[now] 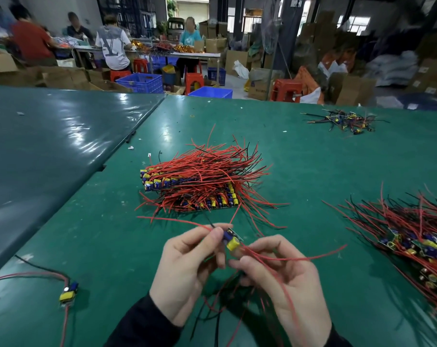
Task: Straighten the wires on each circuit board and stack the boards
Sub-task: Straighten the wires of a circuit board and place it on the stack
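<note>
- The left hand [187, 266] pinches a small circuit board [232, 239] between thumb and fingertips, holding it in the air above the near middle of the green worktop [87, 221].
- The right hand [282, 276] has its fingers curled round the red wires [300, 257] where they leave the board; the loose ends trail off to the right and down toward the near edge.
- The stack of finished boards [197, 186] sits toward the middle of the worktop, beyond the hands, with its wires fanned to the right.
- A loose heap of boards [412, 241] lies at the right edge, and a single board [68, 293] lies near the left edge.
- The board looks light and rigid, so a grip on its edges seems safest, clear of the yellow and blue parts.
- The wires look thin and springy. They will probably bend easily but creep back, and a hard pull at the solder joints could break them.
- Judging from this, stroking each wire outward from its root should straighten it best.
</note>
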A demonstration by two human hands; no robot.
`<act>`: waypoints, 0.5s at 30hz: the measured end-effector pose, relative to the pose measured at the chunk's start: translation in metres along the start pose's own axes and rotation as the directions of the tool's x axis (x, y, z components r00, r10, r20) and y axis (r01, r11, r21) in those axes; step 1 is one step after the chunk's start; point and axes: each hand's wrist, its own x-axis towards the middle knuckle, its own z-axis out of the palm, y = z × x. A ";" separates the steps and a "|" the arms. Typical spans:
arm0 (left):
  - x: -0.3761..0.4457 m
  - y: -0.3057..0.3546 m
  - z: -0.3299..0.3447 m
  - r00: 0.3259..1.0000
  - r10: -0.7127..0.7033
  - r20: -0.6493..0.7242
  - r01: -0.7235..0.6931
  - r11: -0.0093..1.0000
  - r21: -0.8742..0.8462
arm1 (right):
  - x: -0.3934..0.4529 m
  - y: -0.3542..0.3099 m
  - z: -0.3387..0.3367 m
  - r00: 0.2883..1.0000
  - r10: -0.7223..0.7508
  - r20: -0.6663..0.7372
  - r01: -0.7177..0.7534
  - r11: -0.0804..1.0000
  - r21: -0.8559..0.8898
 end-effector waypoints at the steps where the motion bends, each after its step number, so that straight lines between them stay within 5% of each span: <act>1: 0.001 0.003 -0.001 0.999 -0.037 -0.015 0.036 0.998 -0.053 | 0.001 0.000 -0.003 0.997 -0.058 0.042 0.061 0.994 -0.088; 4: 0.002 0.013 -0.006 0.991 -0.131 -0.004 0.131 0.990 -0.045 | 0.010 0.001 -0.015 0.994 -0.104 0.038 0.110 0.964 -0.244; 8: -0.003 0.013 -0.005 0.960 -0.246 0.131 0.231 0.966 0.120 | 0.025 -0.008 -0.032 0.980 0.166 -0.109 -0.150 0.979 0.136; 10: -0.006 0.009 -0.002 0.953 -0.259 0.160 0.238 0.961 0.139 | 0.028 -0.013 -0.032 0.935 0.355 0.003 -0.348 0.916 0.197; 12: -0.007 0.004 0.001 0.955 -0.248 0.163 0.223 0.962 0.156 | 0.024 -0.016 -0.027 0.843 0.501 0.195 -0.510 0.860 -0.009; 15: -0.006 0.002 0.003 0.963 -0.222 0.152 0.183 0.955 0.232 | 0.012 -0.012 -0.015 0.783 0.477 0.399 -0.404 0.878 -0.257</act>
